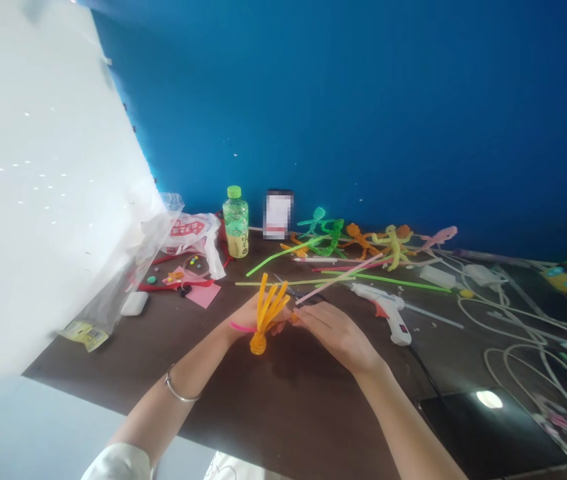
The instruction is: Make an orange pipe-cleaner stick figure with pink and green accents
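Low over the middle of the table, my left hand (246, 312) is closed around an orange pipe-cleaner piece (258, 341). This piece has a coiled round end pointing down toward me and several loose strands fanning upward. A short pink strip (242, 327) crosses beside my left wrist. My right hand (336, 333) meets the left one from the right, its fingers pinched at a small orange bit of pipe cleaner by the left fingertips. The fingertips of both hands are partly hidden. Just beyond them lie scissors (301, 295), partly covered by the hands.
Finished pipe-cleaner figures (392, 245) line the wall, with loose green stems (388, 280) before them. A glue gun (386, 310) lies right, near white cables (488, 320) and a black tablet-like slab (493, 433). A bottle (236, 223), phone (278, 215) and plastic bags (193, 233) stand behind.
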A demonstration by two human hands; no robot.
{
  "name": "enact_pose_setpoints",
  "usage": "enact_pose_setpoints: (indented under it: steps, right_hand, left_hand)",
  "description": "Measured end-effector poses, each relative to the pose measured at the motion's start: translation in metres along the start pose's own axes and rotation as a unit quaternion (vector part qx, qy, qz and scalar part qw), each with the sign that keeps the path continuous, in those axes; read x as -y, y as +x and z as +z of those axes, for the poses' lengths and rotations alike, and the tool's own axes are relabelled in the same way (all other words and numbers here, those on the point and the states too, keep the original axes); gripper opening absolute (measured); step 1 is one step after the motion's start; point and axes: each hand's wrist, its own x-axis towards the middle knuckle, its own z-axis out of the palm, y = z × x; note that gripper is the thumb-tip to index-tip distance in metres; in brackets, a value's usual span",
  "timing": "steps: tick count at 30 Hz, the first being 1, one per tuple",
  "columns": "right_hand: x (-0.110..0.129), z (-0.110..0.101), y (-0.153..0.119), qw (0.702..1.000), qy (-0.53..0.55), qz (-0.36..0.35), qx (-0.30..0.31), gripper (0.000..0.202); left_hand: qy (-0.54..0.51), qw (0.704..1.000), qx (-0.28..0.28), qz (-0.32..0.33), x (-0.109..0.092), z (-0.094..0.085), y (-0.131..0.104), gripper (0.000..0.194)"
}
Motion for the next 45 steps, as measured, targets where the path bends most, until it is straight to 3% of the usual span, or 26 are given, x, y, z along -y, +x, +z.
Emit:
enact_pose_setpoints:
  steps: [7,12,19,24,28,31,34,38,42,45]
  right_hand:
    - [0.003,0.002,0.002,0.999,-0.028,-0.012,0.025,0.024]
    - [0.006,0.005,0.005,0.999,-0.043,0.001,0.026,0.023]
    - [0.007,0.009,0.005,0.999,-0.034,0.011,0.024,0.024]
    - [0.008,0.015,0.006,0.990,0.070,0.119,0.016,0.023]
    - [0.010,0.019,0.011,0.940,0.205,0.272,0.023,0.021]
    - [0.012,0.022,0.015,0.879,0.315,0.357,0.012,0.021]
    - [0.014,0.027,0.018,0.820,0.399,0.410,0.006,0.021]
    - [0.016,0.036,0.017,0.741,0.475,0.475,-0.017,0.022]
    - [0.018,0.041,0.016,0.634,0.572,0.518,-0.047,0.024]
    - [0.017,0.038,0.017,0.575,0.637,0.510,-0.060,0.026]
  left_hand:
    - [0.022,1.000,-0.016,-0.011,0.000,-0.002,-0.003,0.034]
    - [-0.019,0.999,-0.035,-0.030,0.009,-0.006,0.000,0.027]
    - [-0.015,1.000,-0.011,-0.006,0.017,-0.009,0.003,0.028]
    - [0.075,0.997,-0.017,0.022,0.003,-0.002,-0.003,0.025]
    - [0.185,0.978,-0.054,0.077,-0.003,0.006,-0.007,0.017]
    - [0.305,0.938,-0.089,0.140,0.002,0.007,-0.006,0.013]
    - [0.445,0.868,-0.105,0.195,0.009,0.006,-0.003,0.010]
    - [0.610,0.740,-0.075,0.274,0.013,0.008,-0.001,0.018]
    - [0.736,0.602,-0.047,0.305,0.008,0.013,-0.005,0.026]
    - [0.755,0.571,-0.051,0.317,0.002,0.012,-0.008,0.026]
